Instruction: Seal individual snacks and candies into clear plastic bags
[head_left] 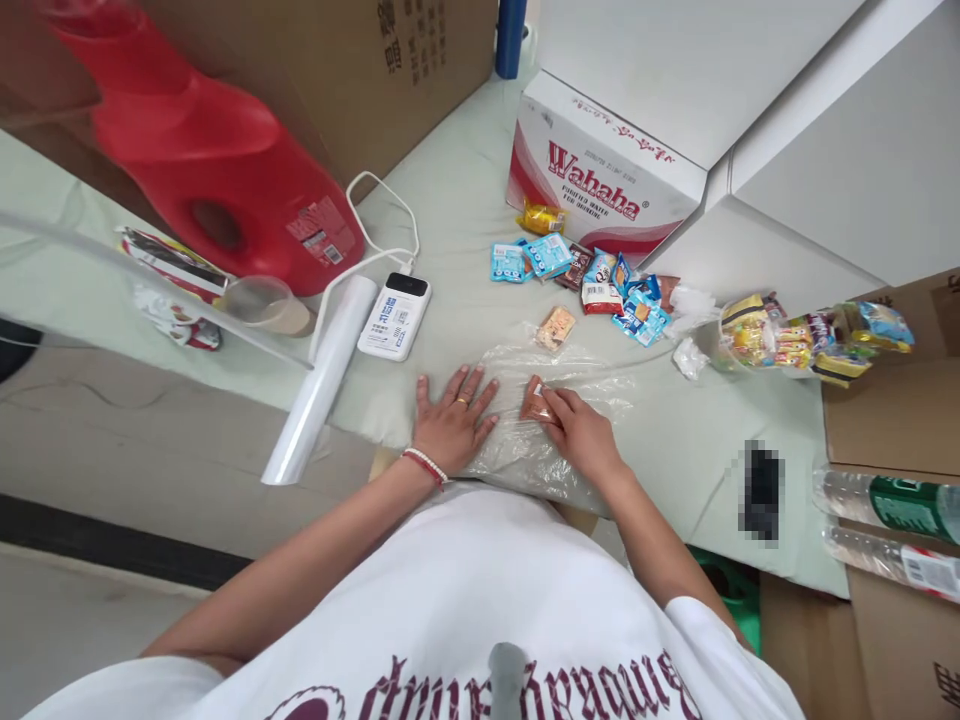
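My left hand [452,425] lies flat with its fingers spread, at the left edge of a clear plastic sheet [517,455] on the table. My right hand [581,425] grips the right side of a small brown snack packet [537,400], which rests on the sheet. Just beyond it sits a tan wrapped snack [555,328]. Farther back, several small snack packets, among them a light blue packet [547,256] and a brown packet [577,265], are heaped before a white and red carton [600,180].
A white power bank [395,317] with a cable lies left of my hands, beside a clear plastic roll [319,385]. A big red jug [225,170] stands behind them. To the right are a tub of snacks [765,340] and plastic bottles [900,500].
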